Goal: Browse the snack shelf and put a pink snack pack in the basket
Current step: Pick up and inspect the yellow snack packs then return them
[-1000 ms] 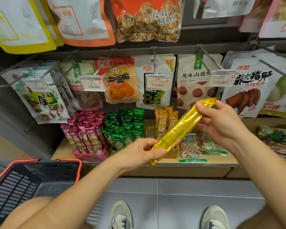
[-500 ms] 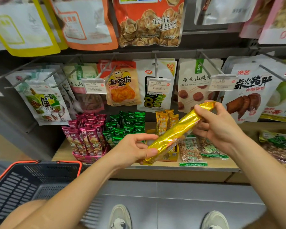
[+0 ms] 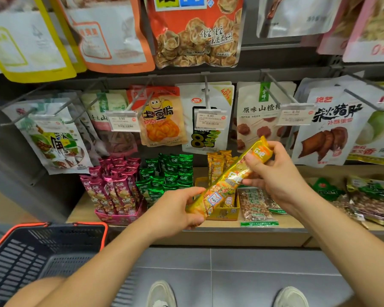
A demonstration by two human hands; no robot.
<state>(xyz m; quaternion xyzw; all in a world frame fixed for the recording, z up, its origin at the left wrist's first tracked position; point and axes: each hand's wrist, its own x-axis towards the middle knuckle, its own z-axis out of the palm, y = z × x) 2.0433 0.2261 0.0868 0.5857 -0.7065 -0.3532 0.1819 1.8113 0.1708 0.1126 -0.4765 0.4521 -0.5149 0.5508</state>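
Note:
I hold a long yellow snack pack (image 3: pixel 231 180) slanted in front of the shelf. My left hand (image 3: pixel 177 209) grips its lower end and my right hand (image 3: pixel 273 171) pinches its upper end. Its printed face is toward me. Several pink snack packs (image 3: pixel 113 185) stand in a pink tray on the wooden shelf, left of my hands. The dark basket with an orange rim (image 3: pixel 42 249) hangs at lower left, by my left forearm, and I see nothing lying in the part that shows.
Green packs (image 3: pixel 166 176) and a yellow tray of packs (image 3: pixel 220 165) stand right of the pink ones. Peanut bags (image 3: pixel 255 204) lie on the wooden shelf (image 3: pixel 253 237). Hanging snack bags on metal hooks (image 3: pixel 205 94) jut out above. My shoes stand on grey floor tiles (image 3: pixel 231 269).
Both hands have turned the yellow pack over: its plain gold side faced me before, its printed face shows now. The pack sits slightly lower and nearer the shelf.

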